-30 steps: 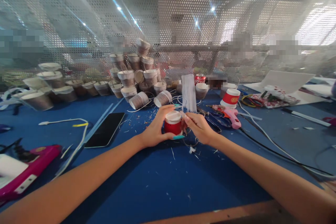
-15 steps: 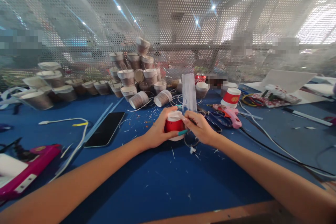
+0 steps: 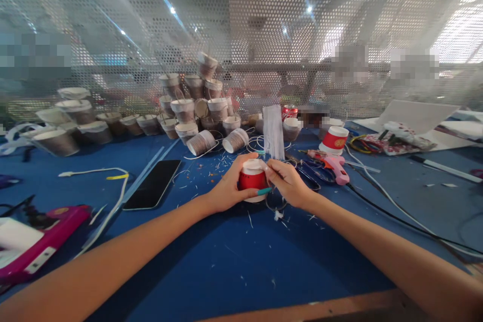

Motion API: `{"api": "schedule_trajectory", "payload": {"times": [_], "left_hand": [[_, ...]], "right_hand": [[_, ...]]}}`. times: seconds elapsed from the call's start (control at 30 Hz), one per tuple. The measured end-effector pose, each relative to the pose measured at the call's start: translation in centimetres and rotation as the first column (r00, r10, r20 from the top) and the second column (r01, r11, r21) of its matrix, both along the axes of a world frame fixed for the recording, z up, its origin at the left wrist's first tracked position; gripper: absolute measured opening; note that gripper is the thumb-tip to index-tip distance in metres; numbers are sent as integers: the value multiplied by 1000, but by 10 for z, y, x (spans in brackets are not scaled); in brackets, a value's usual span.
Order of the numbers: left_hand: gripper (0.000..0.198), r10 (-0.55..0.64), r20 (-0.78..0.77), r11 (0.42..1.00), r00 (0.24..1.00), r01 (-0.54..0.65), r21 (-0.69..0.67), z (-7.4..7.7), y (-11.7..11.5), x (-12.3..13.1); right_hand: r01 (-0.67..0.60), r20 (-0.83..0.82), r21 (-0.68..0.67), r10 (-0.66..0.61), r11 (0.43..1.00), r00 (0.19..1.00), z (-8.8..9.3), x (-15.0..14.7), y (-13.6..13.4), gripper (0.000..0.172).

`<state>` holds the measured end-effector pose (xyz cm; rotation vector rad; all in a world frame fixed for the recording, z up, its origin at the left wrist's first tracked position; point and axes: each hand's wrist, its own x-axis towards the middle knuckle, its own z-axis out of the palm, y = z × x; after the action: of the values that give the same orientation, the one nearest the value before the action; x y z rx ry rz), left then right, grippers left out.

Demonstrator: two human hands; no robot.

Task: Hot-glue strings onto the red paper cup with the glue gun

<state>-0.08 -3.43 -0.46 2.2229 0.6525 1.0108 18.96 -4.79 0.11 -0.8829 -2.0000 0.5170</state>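
Step looks like rim work: red-and-white paper cup (image 3: 252, 181) inside left grip (image 3: 228, 188), which clamps it, right grip (image 3: 287, 181) touching its upper edge, can't tell if pinching; next move likely needs cup held steady.

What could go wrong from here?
The left hand wraps around the red cup; squeezing hard might dent it. The pink glue gun lies near the right hand; if hot, it could burn. The topmost cup on the stack tilts, so a bump might topple it.
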Motion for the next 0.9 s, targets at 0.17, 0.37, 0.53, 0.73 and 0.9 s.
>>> {"api": "schedule_trajectory", "payload": {"times": [0.17,0.37,0.53,0.73,0.9], "left_hand": [[67,-2,3,1000,1000,2,12,0,1,0],[65,-29,48,999,998,31,-28,1,-1,0],[50,-43,223,975,974,89,-202,2,-7,4],[39,92,344,922,935,50,-383,2,-11,15],[35,95,313,924,945,34,-382,1,-11,14]], "right_hand": [[-6,-7,-4,6,1000,1000,-1,0,0,36],[-3,-13,-9,3,1000,1000,0,0,-1,36],[-16,-20,-32,16,999,1000,0,0,-1,37],[-8,-26,-26,8,1000,1000,0,0,-1,37],[-11,-33,-47,9,999,999,0,0,-1,36]]}}
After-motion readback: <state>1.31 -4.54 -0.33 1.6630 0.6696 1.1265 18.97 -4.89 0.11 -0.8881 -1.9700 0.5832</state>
